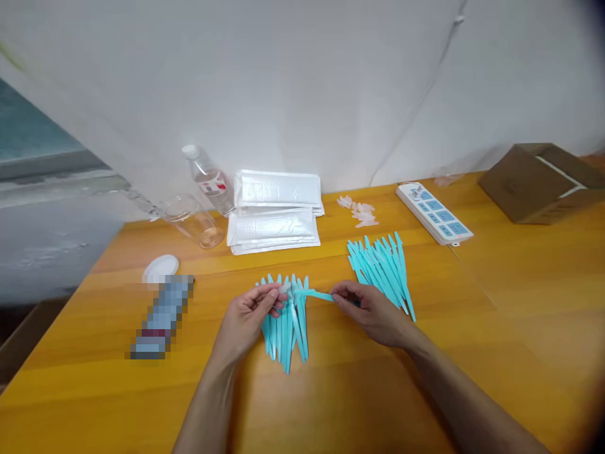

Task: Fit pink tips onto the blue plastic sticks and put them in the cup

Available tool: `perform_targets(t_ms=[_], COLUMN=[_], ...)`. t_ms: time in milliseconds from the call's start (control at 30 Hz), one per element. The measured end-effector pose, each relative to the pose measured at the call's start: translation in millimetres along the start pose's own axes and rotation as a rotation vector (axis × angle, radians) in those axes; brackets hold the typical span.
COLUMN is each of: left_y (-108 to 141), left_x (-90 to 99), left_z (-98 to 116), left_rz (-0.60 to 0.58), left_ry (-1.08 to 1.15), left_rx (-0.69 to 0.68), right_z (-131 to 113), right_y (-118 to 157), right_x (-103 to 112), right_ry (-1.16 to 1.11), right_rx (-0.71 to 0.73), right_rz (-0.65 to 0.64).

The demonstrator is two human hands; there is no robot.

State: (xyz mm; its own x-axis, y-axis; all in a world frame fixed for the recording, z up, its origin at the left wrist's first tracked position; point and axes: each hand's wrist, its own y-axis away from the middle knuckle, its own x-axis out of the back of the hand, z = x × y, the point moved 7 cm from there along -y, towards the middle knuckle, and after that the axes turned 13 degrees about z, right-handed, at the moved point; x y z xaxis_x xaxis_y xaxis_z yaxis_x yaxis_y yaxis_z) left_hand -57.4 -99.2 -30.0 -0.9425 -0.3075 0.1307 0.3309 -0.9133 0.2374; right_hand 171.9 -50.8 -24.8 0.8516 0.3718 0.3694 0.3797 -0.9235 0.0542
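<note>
My right hand (pixel 368 310) pinches the handle of a slim turquoise eyebrow razor (pixel 317 294), its tip pointing left. Between the thumb and fingers of my left hand (pixel 253 313) is a small clear plastic cap (pixel 284 288), close to the razor's tip; whether the two touch I cannot tell. Beneath them lies a fanned pile of turquoise razors (pixel 287 334), partly covered by my left fingers. A second fan of razors (pixel 382 265) is spread just beyond my right hand. Farther back, several loose clear caps (pixel 363 213) lie in a small heap.
Silvery padded packets (pixel 276 228) are stacked at the back, beside a plastic bottle (pixel 212 183) and a clear jar (pixel 196 221). A white lid (pixel 161 267) and a pixelated object (pixel 163 318) lie left. A power strip (pixel 435 214) and cardboard box (pixel 539 183) stand right.
</note>
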Motion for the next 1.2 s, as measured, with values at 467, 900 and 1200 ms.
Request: perform_targets(t_ms=[467, 900, 1200], left_y=[7.1, 8.4, 16.5], left_x=[0.0, 5.9, -12.3], left_z=[-9.3, -13.1, -14.8], left_rz=[0.037, -0.03, -0.114], left_ry=[-0.08, -0.147, -0.134], left_rx=[0.007, -0.012, 0.001], right_z=[-2.5, -5.8, -12.1], right_y=[2.2, 8.2, 10.2], right_x=[-7.3, -12.3, -17.6], right_ry=[0.214, 0.204, 0.205], right_rx=[0.05, 0.062, 0.076], right_rz=[0.044, 0.014, -0.023])
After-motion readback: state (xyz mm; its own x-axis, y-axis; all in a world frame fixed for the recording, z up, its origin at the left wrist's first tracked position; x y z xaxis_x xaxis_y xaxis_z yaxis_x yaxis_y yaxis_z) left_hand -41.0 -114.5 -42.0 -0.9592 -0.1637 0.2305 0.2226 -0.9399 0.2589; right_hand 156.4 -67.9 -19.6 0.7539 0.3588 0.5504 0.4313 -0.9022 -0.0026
